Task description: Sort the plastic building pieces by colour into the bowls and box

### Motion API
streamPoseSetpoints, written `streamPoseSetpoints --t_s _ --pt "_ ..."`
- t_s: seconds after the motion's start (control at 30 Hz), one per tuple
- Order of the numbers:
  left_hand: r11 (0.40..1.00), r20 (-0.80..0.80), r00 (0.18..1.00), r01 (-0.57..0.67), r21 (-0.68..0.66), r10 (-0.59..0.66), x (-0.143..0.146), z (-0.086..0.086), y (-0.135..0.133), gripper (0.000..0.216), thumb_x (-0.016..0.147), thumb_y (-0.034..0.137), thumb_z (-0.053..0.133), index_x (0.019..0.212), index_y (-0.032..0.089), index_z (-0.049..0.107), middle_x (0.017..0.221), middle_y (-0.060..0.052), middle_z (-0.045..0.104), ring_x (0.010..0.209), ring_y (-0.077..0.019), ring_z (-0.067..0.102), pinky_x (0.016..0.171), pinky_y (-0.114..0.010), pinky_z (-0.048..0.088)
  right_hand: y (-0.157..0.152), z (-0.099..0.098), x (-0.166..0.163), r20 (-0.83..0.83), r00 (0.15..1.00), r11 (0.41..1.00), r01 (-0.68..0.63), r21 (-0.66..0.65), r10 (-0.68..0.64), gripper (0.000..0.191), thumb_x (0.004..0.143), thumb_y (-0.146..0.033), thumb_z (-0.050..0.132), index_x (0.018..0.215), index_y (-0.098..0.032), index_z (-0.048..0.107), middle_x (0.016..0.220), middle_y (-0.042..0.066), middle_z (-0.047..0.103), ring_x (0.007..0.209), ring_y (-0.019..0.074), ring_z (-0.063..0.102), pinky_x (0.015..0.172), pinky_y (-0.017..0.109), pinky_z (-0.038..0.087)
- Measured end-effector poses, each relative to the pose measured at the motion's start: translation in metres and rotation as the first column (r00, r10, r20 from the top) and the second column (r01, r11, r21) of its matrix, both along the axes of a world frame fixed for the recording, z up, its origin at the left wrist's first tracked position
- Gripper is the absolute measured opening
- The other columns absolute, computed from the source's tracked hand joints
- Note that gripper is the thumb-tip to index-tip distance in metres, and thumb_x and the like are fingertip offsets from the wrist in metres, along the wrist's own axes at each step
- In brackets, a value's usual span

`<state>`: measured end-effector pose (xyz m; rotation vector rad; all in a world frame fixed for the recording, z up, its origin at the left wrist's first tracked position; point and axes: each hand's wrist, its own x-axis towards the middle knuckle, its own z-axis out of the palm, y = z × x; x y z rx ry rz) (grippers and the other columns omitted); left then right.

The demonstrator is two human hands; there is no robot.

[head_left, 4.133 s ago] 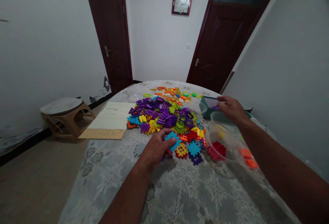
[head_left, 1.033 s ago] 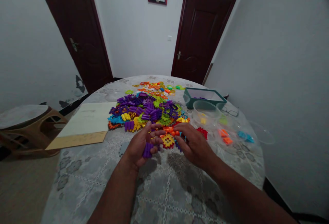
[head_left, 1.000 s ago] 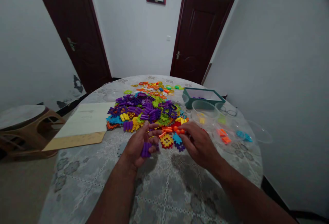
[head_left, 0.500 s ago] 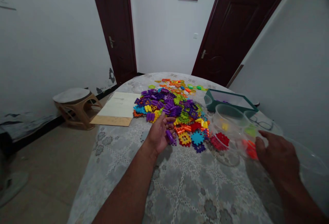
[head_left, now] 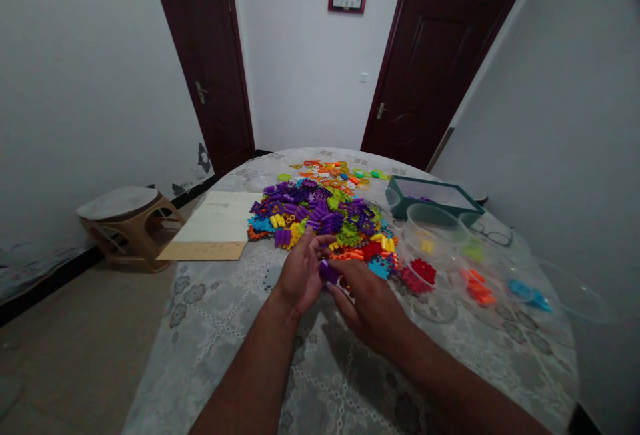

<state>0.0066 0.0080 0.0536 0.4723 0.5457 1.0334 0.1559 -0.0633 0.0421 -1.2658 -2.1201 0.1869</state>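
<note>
The left hand [head_left: 303, 274] is half open in the head view, on the near side of the pile [head_left: 320, 212], with its palm turned up and in and its fingers a bit bent. A purple piece [head_left: 329, 274] is between the two hands, near the pile; I can't tell if the left hand grips it or just props it up. The right hand [head_left: 369, 298] is nearly closed, its thumb and fingers pinching the piece, maybe because it is small and needs two hands to stay steady. Right of the pile are clear tubs [head_left: 443, 238]. Red bits [head_left: 419, 275], orange bits [head_left: 479, 286] and blue bits [head_left: 530, 295] lie there in groups, which seems to keep the colours apart. The box [head_left: 413, 207] is behind the tubs, right of the pile, maybe to leave the tubs easier to reach.
</note>
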Motion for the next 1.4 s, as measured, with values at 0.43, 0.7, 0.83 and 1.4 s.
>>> streamPoseSetpoints --t_s 0.43,0.7,0.83,1.4 --pt "0.928 -0.193 0.915 -0.318 0.197 0.354 -0.013 -0.008 0.012 0.05 0.084 0.062 0.072 0.1 0.014 0.073 0.088 -0.006 0.066 0.084 -0.019 0.063 0.078 -0.031 0.054 0.07 0.06 0.104 0.169 0.979 0.949 0.16 -0.271 -0.117 0.023 0.097 -0.02 0.058 0.111 -0.023 0.076 0.103 0.005 0.079 0.091 0.0191 0.072 0.081 0.029 0.053" --pt "0.767 -0.795 0.305 0.236 0.596 0.524 -0.081 0.018 -0.004 0.058 0.084 0.056 0.073 0.132 0.024 0.066 0.14 -0.013 0.066 0.132 -0.0349 0.059 0.116 -0.053 0.041 0.162 0.084 0.214 0.316 0.7 0.735 0.678 -0.014 -0.64 0.035 0.095 -0.022 0.057 0.119 -0.006 0.076 0.112 0.023 0.076 0.1 0.0305 0.071 0.088 0.038 0.05" --pt "0.725 -0.851 0.116 0.474 0.5 0.512 -0.105 0.001 0.0 0.078 0.076 0.049 0.081 0.147 0.026 0.057 0.157 -0.013 0.054 0.15 -0.0362 0.043 0.125 -0.053 0.03 0.153 0.084 0.204 0.236 0.657 0.691 0.714 0.113 -0.717 0.049 0.096 -0.022 0.052 0.14 -0.002 0.061 0.133 0.028 0.066 0.12 0.0332 0.065 0.104 0.043 0.047" --pt "0.8 -0.91 -0.126 0.535 0.272 0.394 -0.072 -0.024 0.005 0.083 0.055 0.031 0.087 0.135 0.032 0.065 0.143 -0.02 0.06 0.131 -0.0494 0.048 0.107 -0.063 0.035 -0.019 -0.074 0.058 0.278 0.879 0.922 0.365 0.133 -0.388 0.052 0.096 -0.029 0.059 0.147 -0.02 0.053 0.156 0.022 0.048 0.143 0.0413 0.047 0.113 0.064 0.048"
